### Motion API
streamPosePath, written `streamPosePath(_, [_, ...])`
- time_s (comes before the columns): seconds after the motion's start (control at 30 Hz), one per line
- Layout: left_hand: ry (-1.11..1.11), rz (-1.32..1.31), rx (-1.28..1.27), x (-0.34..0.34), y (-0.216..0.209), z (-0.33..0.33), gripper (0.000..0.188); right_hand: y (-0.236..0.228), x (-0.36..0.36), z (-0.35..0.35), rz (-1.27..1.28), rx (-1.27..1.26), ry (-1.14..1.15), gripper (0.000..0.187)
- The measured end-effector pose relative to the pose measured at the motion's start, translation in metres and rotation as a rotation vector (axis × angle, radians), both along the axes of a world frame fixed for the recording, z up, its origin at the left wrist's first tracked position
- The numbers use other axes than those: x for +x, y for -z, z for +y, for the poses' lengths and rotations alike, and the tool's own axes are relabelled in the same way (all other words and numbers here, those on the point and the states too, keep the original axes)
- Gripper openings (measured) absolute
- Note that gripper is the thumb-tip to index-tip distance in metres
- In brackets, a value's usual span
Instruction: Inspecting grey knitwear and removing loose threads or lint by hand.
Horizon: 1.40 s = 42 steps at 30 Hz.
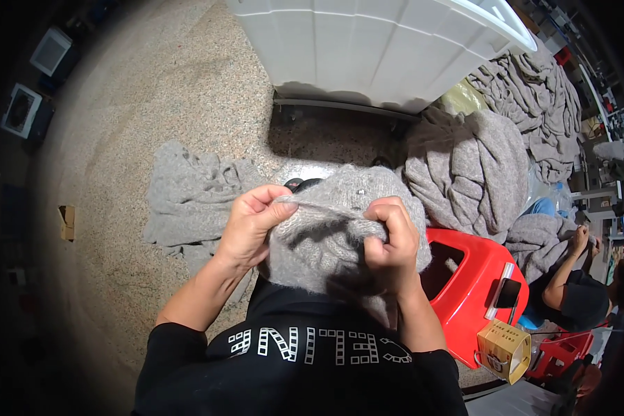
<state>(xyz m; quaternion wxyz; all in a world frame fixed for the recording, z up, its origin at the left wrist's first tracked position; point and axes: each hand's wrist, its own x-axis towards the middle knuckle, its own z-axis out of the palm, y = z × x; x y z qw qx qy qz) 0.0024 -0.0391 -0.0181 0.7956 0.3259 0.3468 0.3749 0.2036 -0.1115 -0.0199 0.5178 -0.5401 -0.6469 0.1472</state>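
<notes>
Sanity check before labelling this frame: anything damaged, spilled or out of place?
No damage or spill visible. Both hands, left hand and right hand, pinch the edge of a fuzzy grey knitted garment. Mildly untidy: another grey knit piece lies crumpled on the speckled floor, apart from the heaped grey knits.

Both bare forearms up from the lower edge, out of short black sleeves, elbows bent and wrists drawn close before the chest. Left hand [248, 225] curled into a loose fist, knuckles up, thumb and fingers pinched tight on a fold of grey knit fabric [329, 236]. Right hand [392, 239] likewise clenched just beside it, fingers tucked under and gripping the same fabric edge, thumb apparently hidden inside the fold, wrist bent slightly inward.
</notes>
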Motion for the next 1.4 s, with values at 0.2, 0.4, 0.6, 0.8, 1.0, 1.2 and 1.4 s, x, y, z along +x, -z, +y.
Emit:
streamPosePath(0.2, [0.187, -0.272, -0.332, 0.007, -0.001, -0.01, 0.023, 0.009, 0.007, 0.002, 0.067, -0.08, 0.039, 0.027])
streamPosePath(0.4, [0.262, -0.434, -0.507, 0.011, 0.012, -0.018, 0.041, 0.017, 0.005, 0.006, 0.068, -0.11, 0.05, 0.026])
streamPosePath(0.6, [0.314, -0.603, -0.522, 0.016, 0.019, -0.023, 0.052, 0.021, 0.0, 0.006, 0.082, -0.155, 0.039, 0.024])
streamPosePath(0.8, [0.395, -0.669, -0.574, 0.016, 0.029, -0.035, 0.041, 0.031, -0.006, 0.006, 0.168, -0.235, 0.033, 0.026])
streamPosePath(1.0, [0.621, -0.663, -0.36, 0.019, 0.014, -0.014, 0.03, 0.018, 0.005, 0.01, 0.332, -0.467, -0.006, 0.027])
streamPosePath(1.2, [0.047, -0.511, -0.589, 0.0, 0.023, 0.01, 0.033, 0.014, 0.035, -0.012, 0.155, -0.559, -0.163, 0.015])
streamPosePath(1.4, [-0.006, -0.574, -0.553, -0.005, 0.027, 0.011, 0.041, 0.005, 0.046, -0.031, 0.06, -0.627, -0.018, 0.019])
